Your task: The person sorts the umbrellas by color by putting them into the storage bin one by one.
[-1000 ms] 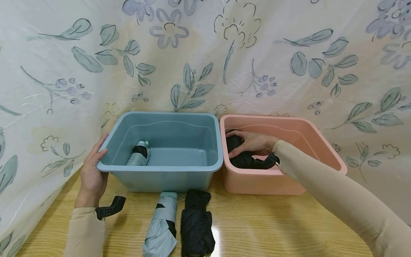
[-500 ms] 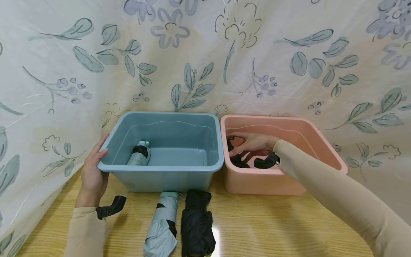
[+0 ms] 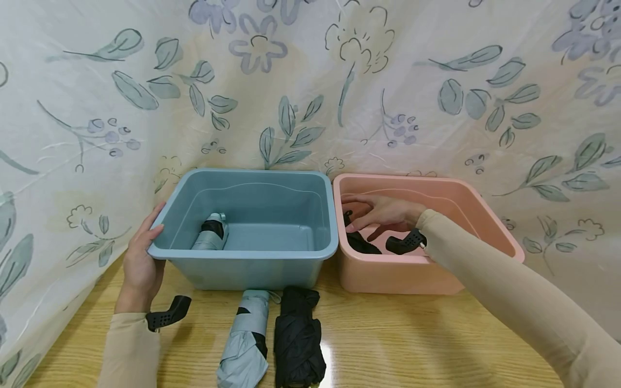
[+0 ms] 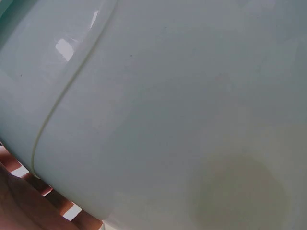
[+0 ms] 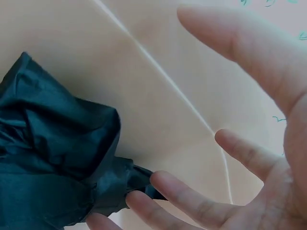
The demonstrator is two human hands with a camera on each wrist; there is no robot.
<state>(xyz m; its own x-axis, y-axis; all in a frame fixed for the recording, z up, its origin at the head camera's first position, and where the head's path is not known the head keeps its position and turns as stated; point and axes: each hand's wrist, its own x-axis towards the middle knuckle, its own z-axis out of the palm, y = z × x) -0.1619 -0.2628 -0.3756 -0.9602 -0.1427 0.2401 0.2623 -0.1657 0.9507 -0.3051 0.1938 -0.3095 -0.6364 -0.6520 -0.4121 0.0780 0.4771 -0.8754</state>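
Observation:
In the head view my left hand (image 3: pixel 142 264) holds the left rim of a blue plastic bin (image 3: pixel 252 273), thumb at the front corner. A folded light-blue umbrella (image 3: pixel 211 234) with a black band leans inside it. My right hand (image 3: pixel 388 213) reaches into the pink bin (image 3: pixel 398 276), fingers spread and holding nothing. Beneath it lies a folded black umbrella (image 3: pixel 364 244), partly hidden by the hand and the front wall. In the right wrist view the fingertips overlap the narrow end of this black umbrella (image 5: pixel 53 158); whether they touch it I cannot tell.
On the wooden table (image 3: pixel 412 339) before the bins lie another folded light-blue umbrella (image 3: pixel 245 337) and another black one (image 3: pixel 298 339), side by side. The two bins stand nearly touching. A floral-printed sheet (image 3: pixel 301 86) hangs close behind and to the left.
My right hand has let go of the black umbrella, which has dropped lower in the pink bin. The hand has then lifted slightly right. My left hand has stayed at the blue bin's rim.

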